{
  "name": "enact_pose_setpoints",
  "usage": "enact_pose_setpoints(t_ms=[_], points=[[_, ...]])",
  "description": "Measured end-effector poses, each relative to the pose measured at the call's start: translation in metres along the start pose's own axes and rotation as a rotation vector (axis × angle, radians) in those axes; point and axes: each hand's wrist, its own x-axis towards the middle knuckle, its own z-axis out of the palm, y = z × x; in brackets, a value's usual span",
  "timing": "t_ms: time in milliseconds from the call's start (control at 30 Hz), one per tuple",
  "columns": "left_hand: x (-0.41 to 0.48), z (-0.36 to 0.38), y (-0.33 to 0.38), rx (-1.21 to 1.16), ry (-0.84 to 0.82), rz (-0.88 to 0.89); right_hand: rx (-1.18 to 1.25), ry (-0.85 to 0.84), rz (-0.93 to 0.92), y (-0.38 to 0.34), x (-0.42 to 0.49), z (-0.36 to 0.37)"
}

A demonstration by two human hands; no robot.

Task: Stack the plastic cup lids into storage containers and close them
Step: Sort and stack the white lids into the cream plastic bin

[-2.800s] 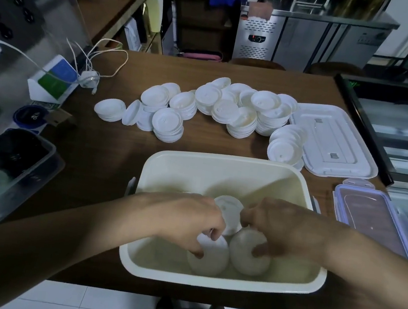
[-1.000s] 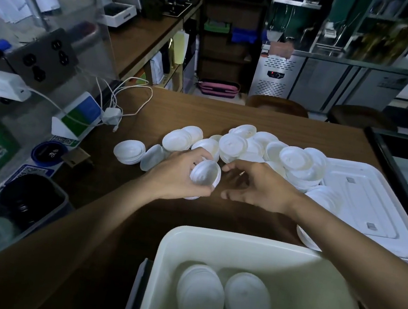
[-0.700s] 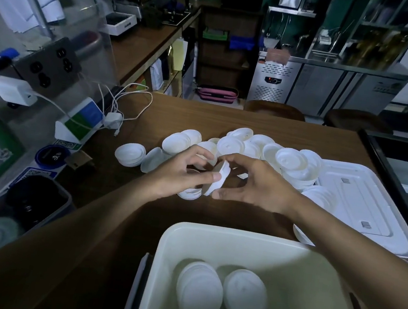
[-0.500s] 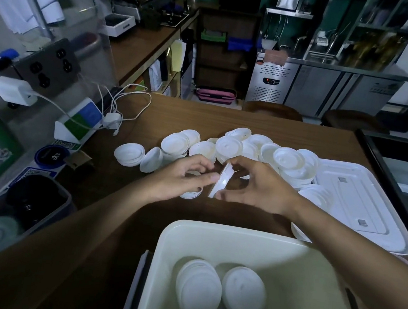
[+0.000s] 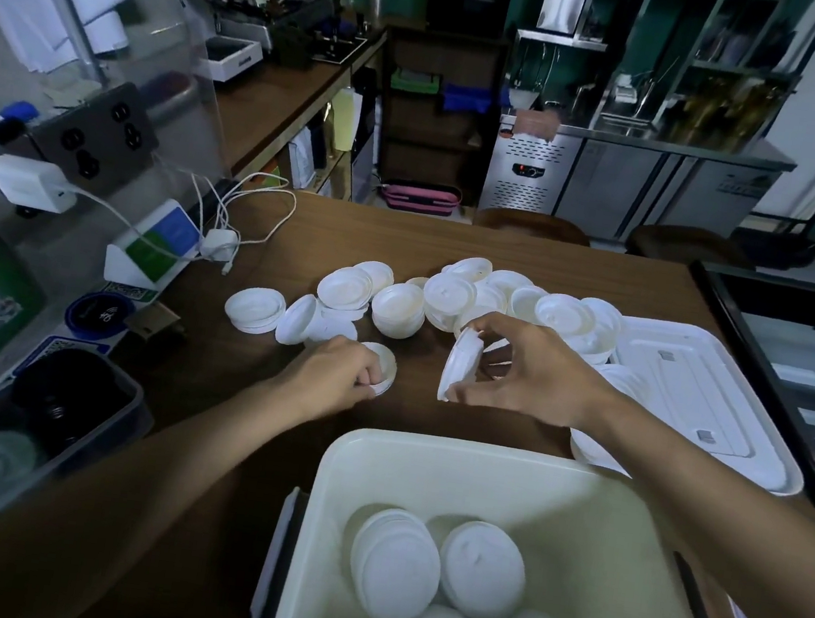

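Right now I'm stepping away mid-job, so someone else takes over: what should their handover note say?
Left hand grips a small lid stack on the table.
Right hand holds a lid on edge.
Done: four stacks lie in the bin.
Left: stack the loose pile into the bin, then fit the cover, which lies at right.

Two hands (image 5: 334, 374) (image 5: 529, 371), one cream tub (image 5: 428, 447)

Left hand (image 5: 332, 374) left upright lid (image 5: 460, 362), now grips tabletop lid (image 5: 386, 364) (flat)
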Motion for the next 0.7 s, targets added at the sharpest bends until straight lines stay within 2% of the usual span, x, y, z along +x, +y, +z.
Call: enact_pose_setpoints(t_ms=[267, 700], points=[[-0.011, 0.003, 0.003, -0.118, 0.015, 0.014, 0.041, 0.018, -0.022, -0.005, -0.024, 0.002], [-0.025, -0.007, 0.005, -0.353, 0.048, -0.059, 0.059, 0.051, -0.028, -0.012, -0.047, -0.002]])
